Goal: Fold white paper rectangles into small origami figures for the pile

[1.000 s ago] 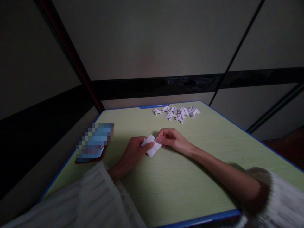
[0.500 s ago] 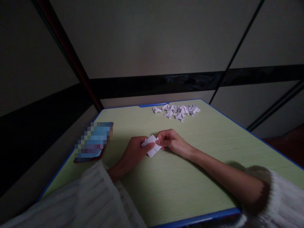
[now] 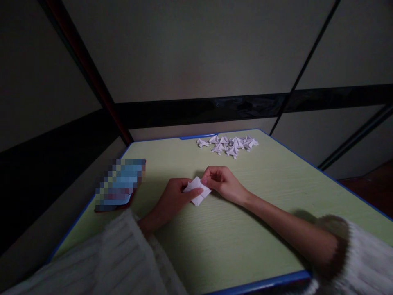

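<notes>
A small folded piece of white paper [image 3: 197,199] is held between my two hands above the middle of the table. My left hand [image 3: 176,196] grips its left side, the thumb lying flat across the front face and the fingers behind it. At the paper's upper right edge, my right hand [image 3: 219,179] pinches with thumb and forefinger, its other fingers curled. Creases and a squarish, diamond-like outline show on the paper. Its back side is hidden. Farther back lies a cluster of several folded white paper figures [image 3: 236,143], spiky in shape.
The pale green table [image 3: 245,241] has a blue rim. On its left side lies a flat device with a dark red edge [image 3: 130,200], its screen blurred out. Behind the table stand panelled cabinet doors [image 3: 196,61] with a dark glossy band.
My right thumb has shifted from the paper's front toward its upper right edge. The paper sits slightly lower in view. My left hand keeps its hold.
</notes>
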Available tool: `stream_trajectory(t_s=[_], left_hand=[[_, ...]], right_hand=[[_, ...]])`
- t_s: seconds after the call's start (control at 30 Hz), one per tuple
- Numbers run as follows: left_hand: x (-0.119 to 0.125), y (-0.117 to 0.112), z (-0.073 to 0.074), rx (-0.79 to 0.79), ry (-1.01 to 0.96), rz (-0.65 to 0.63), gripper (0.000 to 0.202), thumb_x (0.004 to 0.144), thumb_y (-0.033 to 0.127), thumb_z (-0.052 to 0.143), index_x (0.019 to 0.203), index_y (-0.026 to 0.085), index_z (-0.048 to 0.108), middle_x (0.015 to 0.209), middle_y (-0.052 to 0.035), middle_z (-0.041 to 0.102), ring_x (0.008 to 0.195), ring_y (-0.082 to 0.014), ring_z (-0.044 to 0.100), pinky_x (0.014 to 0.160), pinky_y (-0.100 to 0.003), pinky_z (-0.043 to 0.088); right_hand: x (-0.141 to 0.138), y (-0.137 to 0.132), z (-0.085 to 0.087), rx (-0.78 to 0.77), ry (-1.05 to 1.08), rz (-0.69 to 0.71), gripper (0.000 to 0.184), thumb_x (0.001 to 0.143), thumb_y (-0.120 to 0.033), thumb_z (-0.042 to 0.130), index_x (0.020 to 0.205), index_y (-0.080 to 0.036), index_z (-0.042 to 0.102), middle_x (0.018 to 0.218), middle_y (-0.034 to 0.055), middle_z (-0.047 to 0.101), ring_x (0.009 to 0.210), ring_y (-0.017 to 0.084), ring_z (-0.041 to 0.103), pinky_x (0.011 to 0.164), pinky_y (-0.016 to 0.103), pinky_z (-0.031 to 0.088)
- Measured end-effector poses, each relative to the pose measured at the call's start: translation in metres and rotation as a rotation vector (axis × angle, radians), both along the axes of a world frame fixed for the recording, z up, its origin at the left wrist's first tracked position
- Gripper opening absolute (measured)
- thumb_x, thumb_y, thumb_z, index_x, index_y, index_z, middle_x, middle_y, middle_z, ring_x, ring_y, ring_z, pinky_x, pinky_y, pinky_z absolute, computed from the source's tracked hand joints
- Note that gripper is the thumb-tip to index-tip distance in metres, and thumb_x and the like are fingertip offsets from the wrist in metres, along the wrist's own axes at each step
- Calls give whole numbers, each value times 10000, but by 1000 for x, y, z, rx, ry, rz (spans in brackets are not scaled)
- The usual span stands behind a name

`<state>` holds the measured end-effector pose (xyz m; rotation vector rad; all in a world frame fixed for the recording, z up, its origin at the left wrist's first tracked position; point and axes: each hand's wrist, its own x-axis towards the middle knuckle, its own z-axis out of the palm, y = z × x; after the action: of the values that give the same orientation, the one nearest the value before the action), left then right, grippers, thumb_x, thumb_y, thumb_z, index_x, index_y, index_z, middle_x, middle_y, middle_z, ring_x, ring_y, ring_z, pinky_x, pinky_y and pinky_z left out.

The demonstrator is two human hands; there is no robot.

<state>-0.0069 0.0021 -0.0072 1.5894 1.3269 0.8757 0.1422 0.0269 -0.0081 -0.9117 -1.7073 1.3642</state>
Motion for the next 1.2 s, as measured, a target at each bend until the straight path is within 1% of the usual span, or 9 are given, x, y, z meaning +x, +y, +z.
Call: stream_trajectory(t_s=[0.23,0.33,0.47,0.6,0.73,0.87,1.03,1.13,1.2], left_hand=[[-1,0,3,-6,2,79,191,605,288,555,572,102,581,480,30,503,465,-92,423,449,-195,303],[-2,-1,3,-10,-29,81,192,615,289,546,579,103,576,487,30,502,465,-87,415,448,-193,295],[-3,-1,1,-17,-27,69,173,611,274,555,566,107,560,483,38,475,460,-80,391,440,-192,280],[-3,-1,1,-16,-61,-30,189,606,292,579,550,114,548,469,49,447,455,-75,375,430,-188,265],[0,-4,4,-78,-208,-139,194,587,294,603,541,114,546,466,46,462,454,-72,382,443,-187,271],[0,-6,5,-92,-325,-191,203,550,290,642,535,107,556,467,43,465,454,-65,374,441,-184,257],[-3,-1,-4,-121,-419,-131,162,584,263,638,597,113,579,490,36,503,453,-66,402,453,-188,286],[-3,2,-7,-117,-449,-52,144,612,253,620,632,113,589,525,18,544,474,-78,440,453,-192,317],[-3,3,-7,-86,-469,45,148,614,257,618,616,113,583,518,21,542,464,-73,436,429,-183,315]], right_hand=[[3,5,-1,132,42,-149,132,666,-213,515,571,-139,460,501,-36,429,469,64,368,464,204,285],[7,8,1,124,47,-193,142,668,-229,522,579,-141,455,506,-30,450,464,64,378,472,211,298],[5,4,4,66,-49,-25,222,668,-312,548,572,-137,449,493,-47,400,449,53,335,429,196,247],[-1,-5,3,45,-120,153,343,667,-389,548,490,-141,391,450,-70,287,424,37,249,399,195,175],[-1,-8,1,-102,84,278,392,656,-437,549,464,-135,388,417,-73,307,393,27,242,390,199,153],[-3,-11,-1,-260,338,320,366,583,-420,624,481,-116,449,409,-61,379,385,27,294,395,196,167],[-7,-7,1,-362,361,278,339,617,-366,615,472,-117,437,394,-67,371,371,19,292,386,182,165],[-5,-3,3,-268,378,164,299,672,-379,558,553,-131,441,449,-61,406,394,29,335,401,175,224],[-3,-2,4,-125,315,111,234,636,-307,615,658,-139,453,525,-56,447,445,38,386,430,173,273]])
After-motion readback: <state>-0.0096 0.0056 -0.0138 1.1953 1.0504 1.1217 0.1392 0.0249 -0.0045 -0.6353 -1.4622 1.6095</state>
